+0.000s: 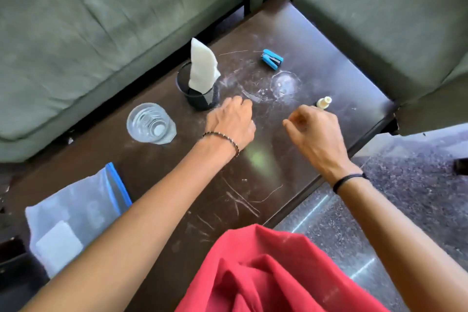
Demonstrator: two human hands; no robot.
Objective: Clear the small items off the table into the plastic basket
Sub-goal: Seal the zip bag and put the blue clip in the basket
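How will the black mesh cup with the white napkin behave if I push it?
The mesh cup, open-walled, is likely light, so it may slide or tip. The tall napkin rises well above its rim, looks floppy, and might fall out.

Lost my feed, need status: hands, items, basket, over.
Left hand and right hand curled over table, grip unclear. Small bottle just beyond right hand; stapler, glass untouched. No basket in view.
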